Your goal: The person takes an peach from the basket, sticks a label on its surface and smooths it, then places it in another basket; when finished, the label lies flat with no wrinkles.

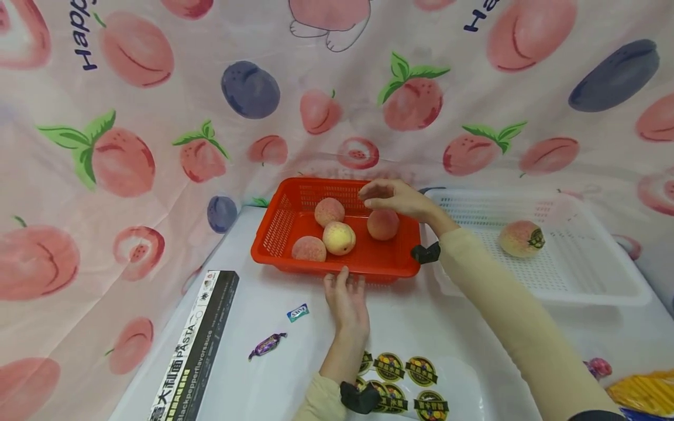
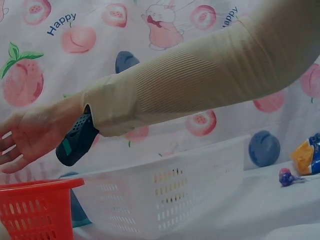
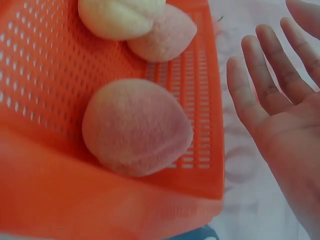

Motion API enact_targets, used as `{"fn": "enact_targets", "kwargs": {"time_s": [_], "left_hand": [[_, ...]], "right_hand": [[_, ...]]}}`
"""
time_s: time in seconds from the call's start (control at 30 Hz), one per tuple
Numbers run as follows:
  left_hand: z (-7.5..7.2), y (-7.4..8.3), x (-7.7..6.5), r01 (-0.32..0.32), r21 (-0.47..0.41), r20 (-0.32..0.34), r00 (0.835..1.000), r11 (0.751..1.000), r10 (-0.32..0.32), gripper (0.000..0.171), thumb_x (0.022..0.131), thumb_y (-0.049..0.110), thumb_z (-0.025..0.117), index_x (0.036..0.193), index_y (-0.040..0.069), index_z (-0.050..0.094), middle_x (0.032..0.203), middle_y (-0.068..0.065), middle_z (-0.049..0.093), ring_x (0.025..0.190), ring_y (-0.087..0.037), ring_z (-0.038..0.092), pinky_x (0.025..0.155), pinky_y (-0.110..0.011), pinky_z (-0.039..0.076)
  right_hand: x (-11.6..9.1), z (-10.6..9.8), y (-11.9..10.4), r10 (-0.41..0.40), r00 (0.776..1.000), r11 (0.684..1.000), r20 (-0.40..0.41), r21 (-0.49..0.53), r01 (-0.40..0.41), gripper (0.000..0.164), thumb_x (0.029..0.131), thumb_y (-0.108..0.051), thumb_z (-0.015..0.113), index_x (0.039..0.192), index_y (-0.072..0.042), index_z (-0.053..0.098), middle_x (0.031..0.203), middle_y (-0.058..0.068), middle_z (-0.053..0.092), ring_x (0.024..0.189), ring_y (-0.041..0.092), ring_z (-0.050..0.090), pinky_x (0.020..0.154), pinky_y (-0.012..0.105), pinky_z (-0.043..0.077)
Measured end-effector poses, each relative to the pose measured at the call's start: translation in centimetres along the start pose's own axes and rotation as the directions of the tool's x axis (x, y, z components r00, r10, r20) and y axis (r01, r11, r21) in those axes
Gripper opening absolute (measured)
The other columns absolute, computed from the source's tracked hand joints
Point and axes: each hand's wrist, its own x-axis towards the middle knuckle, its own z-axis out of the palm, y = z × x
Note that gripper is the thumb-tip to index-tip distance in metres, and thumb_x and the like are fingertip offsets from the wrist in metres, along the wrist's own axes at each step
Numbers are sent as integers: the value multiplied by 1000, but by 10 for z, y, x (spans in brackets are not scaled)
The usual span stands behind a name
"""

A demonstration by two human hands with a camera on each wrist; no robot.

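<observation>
Inside the red basket (image 1: 337, 267) lie several peaches: a pale yellow one (image 1: 339, 238), pinkish ones beside it (image 1: 329, 212), and another at the right (image 3: 137, 127). Over the basket's right half hovers my right hand (image 1: 396, 199), its fingers relaxed and nothing in them; the right wrist view shows its bare palm. My left hand (image 1: 347, 304) is at the basket's front wall, palm up, fingertips right at the wall below the rim. A peach (image 1: 518, 238) with a dark round sticker sits in the white basket (image 1: 595, 295) to the right.
A sheet of round stickers (image 1: 421, 383) lies near the left forearm. Left of it are a purple-wrapped candy (image 1: 267, 345), a small blue-green packet (image 1: 298, 313) and a long black pasta box (image 1: 197, 345). A yellow bag (image 1: 645, 392) and a lollipop (image 1: 598, 368) lie at right.
</observation>
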Motion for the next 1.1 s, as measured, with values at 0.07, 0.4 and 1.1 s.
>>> {"fn": "enact_targets", "kwargs": {"time_s": [0.07,0.4,1.1], "left_hand": [[0,0,-1,3,1,-1,1000,1000,-3,32,86,14,55,111,7,36,110,-8,43,93,-19,45,88,-35,42],[-2,-1,-1,-9,5,0,1000,1000,9,33,84,15,56,109,7,36,103,-6,43,88,-17,45,84,-33,43],[0,0,0,-11,20,2,1000,1000,11,34,85,14,54,112,6,36,102,-3,45,94,-20,46,84,-32,44]], "right_hand": [[4,-3,5,3,1000,1000,8,-2,-3,41,78,-38,64,112,-16,54,116,4,55,106,18,54,92,38,44],[17,-18,19,66,998,990,20,-130,-63,40,80,-34,63,113,-14,55,117,3,56,109,18,50,98,41,37],[39,-25,29,303,910,905,282,-383,-183,48,78,-34,65,121,-19,50,131,6,44,121,23,36,102,46,30]]}}
